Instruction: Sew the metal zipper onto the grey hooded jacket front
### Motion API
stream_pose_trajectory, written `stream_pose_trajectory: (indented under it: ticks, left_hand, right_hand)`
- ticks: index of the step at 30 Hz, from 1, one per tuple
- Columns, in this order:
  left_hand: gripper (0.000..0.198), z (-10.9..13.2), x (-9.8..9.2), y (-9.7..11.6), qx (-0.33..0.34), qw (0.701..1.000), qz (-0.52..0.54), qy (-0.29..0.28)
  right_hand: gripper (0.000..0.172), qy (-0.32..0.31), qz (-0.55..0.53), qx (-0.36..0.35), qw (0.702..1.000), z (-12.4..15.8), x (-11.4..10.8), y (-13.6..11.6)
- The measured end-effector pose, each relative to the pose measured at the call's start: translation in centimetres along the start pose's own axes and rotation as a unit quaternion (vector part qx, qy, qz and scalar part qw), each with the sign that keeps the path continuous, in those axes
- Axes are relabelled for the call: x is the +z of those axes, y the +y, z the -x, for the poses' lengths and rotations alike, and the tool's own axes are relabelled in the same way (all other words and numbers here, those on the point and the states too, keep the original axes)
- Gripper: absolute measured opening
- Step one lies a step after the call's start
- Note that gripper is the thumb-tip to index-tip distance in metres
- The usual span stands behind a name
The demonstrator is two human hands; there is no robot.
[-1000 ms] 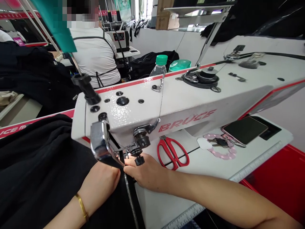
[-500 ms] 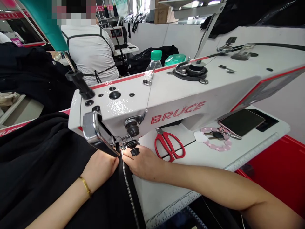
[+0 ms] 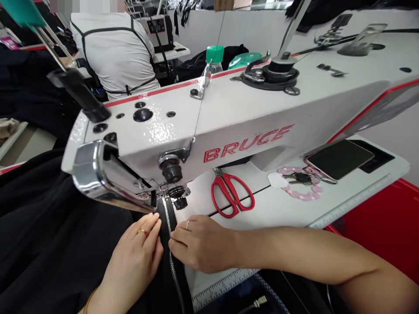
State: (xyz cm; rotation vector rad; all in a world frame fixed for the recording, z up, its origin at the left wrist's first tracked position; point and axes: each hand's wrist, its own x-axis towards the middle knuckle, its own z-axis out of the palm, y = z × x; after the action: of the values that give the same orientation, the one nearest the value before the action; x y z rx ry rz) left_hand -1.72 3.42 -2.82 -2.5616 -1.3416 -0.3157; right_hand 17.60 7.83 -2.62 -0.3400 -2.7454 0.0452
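A white sewing machine point(image 3: 229, 122) marked BRUCE fills the middle of the view. Black fabric point(image 3: 49, 235) with a silver zipper point(image 3: 170, 253) runs under its needle area. My left hand point(image 3: 134, 261) lies flat on the fabric just left of the zipper, fingers stretched out, a ring on one finger. My right hand point(image 3: 199, 244) rests on the zipper's right side, its fingers curled and pressing the zipper tape down near the presser foot. Both hands sit a short way in front of the needle.
Red scissors point(image 3: 231, 194), a pink bead ring with keys point(image 3: 299, 183) and a phone point(image 3: 340, 158) lie on the table right of the needle. A green-capped bottle point(image 3: 212, 56) stands behind the machine. A person in a white shirt point(image 3: 111, 48) sits with their back turned.
Both hands have drawn back toward me from under the machine head, so their fingers now show. The view has moved closer and lower to the machine.
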Motion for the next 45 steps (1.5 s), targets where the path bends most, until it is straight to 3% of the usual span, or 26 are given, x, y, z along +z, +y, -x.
stream_pose_trajectory:
  ticks: [5, 11, 17, 22, 27, 31, 34, 38, 41, 43, 45]
  left_hand:
    - [0.026, 0.1, 0.1, 0.0, -0.01, 0.999, 0.021, 0.025]
    - [0.037, -0.2, -0.2, -0.2, 0.015, 0.998, 0.056, -0.025]
    - [0.032, -1.4, 0.3, -1.2, 0.007, 0.999, 0.027, -0.026]
    - [0.026, -3.2, 0.3, -1.9, -0.038, 0.998, -0.001, -0.057]
    - [0.024, -4.8, 0.6, -2.7, -0.097, 0.992, 0.051, -0.062]
    - [0.026, -4.0, -0.5, -3.1, -0.092, 0.991, 0.083, -0.058]
    - [0.031, -0.6, -3.1, -1.2, -0.102, 0.988, 0.113, -0.026]
    - [0.043, 8.2, -5.2, 3.4, -0.167, 0.972, 0.133, 0.099]
    - [0.053, 16.6, -3.4, 6.9, -0.259, 0.939, 0.046, 0.222]
    - [0.055, 21.6, -1.0, 9.6, -0.378, 0.895, 0.015, 0.235]
    - [0.058, 25.3, 1.6, 12.5, -0.5, 0.839, 0.012, 0.213]
  right_hand:
    - [0.019, -0.012, -0.008, 0.003, 1.0, 0.0, 0.2, -0.1]
    - [0.019, -0.01, -0.01, 0.006, 1.0, 0.0, 0.2, 0.0]
    - [0.021, -0.03, -0.005, 0.029, 0.999, -0.6, 0.2, 0.7]
    - [0.018, -0.072, 0.004, 0.092, 0.993, -1.4, 0.7, 2.2]
    - [0.014, -0.101, 0.004, 0.181, 0.978, -2.6, 0.7, 3.0]
    - [0.02, -0.089, 0.019, 0.191, 0.977, -2.7, 0.5, 1.8]
    - [0.032, -0.056, 0.004, 0.158, 0.986, -1.2, 0.2, -0.7]
    - [0.037, -0.025, -0.061, 0.076, 0.995, 2.4, 0.7, -6.2]
    - [0.034, 0.012, -0.104, 0.022, 0.994, 4.7, 2.0, -10.5]
    - [0.027, 0.055, -0.127, -0.003, 0.99, 6.0, 2.3, -12.5]
    - [0.028, 0.089, -0.144, -0.008, 0.985, 7.3, 1.7, -13.4]
